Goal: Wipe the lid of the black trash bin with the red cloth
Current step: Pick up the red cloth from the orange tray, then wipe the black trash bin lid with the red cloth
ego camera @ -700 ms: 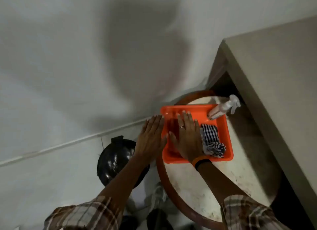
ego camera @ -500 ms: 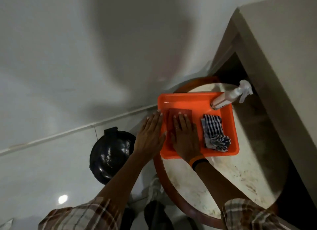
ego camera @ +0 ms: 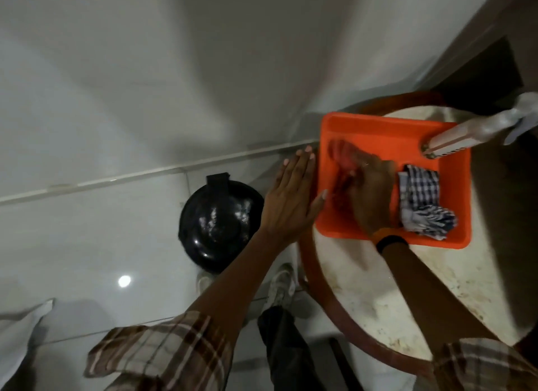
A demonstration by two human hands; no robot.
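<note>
A single head-worn camera looks steeply down, close over the forearms. The round worktop (ego camera: 378,297) fills the frame's lower right. The tiled floor (ego camera: 87,230) lies at left.

Dim indoor light, motion blur, glare spot on floor (ego camera: 124,280), wide-angle edge distortion

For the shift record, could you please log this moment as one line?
stage: picking up cloth | right hand: gathering red cloth in orange tray | left hand: open, beside tray | bin lid: unwiped
</note>
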